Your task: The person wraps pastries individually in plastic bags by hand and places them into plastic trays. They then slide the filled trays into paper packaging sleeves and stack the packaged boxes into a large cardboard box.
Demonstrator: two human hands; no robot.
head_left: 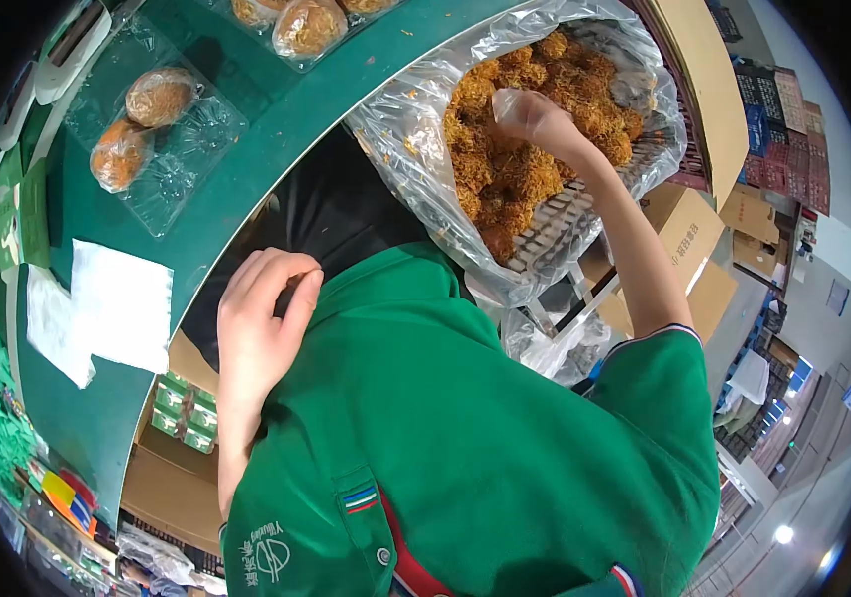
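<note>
My right hand (537, 117) reaches in among several brown floss-coated balls (525, 184) lying in a plastic-lined crate. Thin translucent plastic covers its bent fingers. The fingers are closed, and what lies under them is hidden. My left hand (268, 313) hovers over my lap, beside the green table's edge. Its fingers are curled, with the thumb close to the index finger, and no object shows in them. The clear liner (395, 124) spreads over the crate's sides, and the slatted floor (569, 224) shows near the front.
On the green table (266, 149) a clear plastic tray (182, 169) carries two film-wrapped balls (159, 97). Another filled tray (308, 30) stands farther back. White paper sheets (125, 303) lie at the left. Cardboard boxes (689, 234) stand at the right, behind my arm.
</note>
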